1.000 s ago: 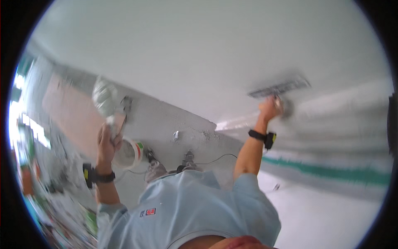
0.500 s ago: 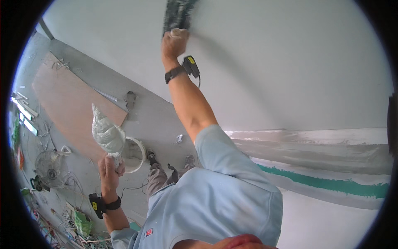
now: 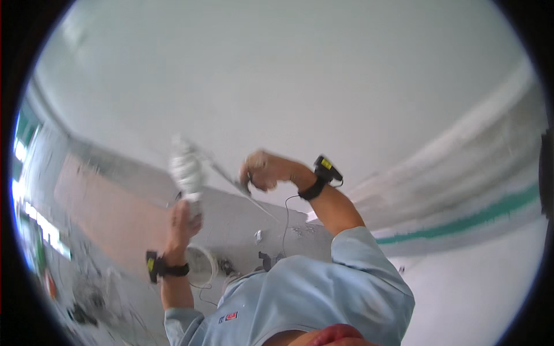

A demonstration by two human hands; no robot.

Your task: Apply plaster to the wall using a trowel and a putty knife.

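Note:
My left hand [image 3: 180, 228] is closed round the handle of a putty knife, whose blade is hidden under a thick heap of white putty [image 3: 187, 167]. My right hand [image 3: 270, 171] grips a plastering trowel [image 3: 234, 181], its blade seen nearly edge-on as a thin slanting line. The trowel's upper end is close beside the putty heap; blur hides whether the two touch. Both hands are held in front of a smooth pale wall [image 3: 323, 86].
Below, a white bucket [image 3: 214, 266] stands on the grey floor near my feet. A large tan board [image 3: 109, 202] lies on the left, with blurred clutter beyond it. Along the wall at right run a grey band [image 3: 444, 167] and a green strip [image 3: 461, 214].
My right hand has come down from high on the wall with the trowel, now close to the putty. My left hand has risen and shifted right with the putty knife. The view has tilted.

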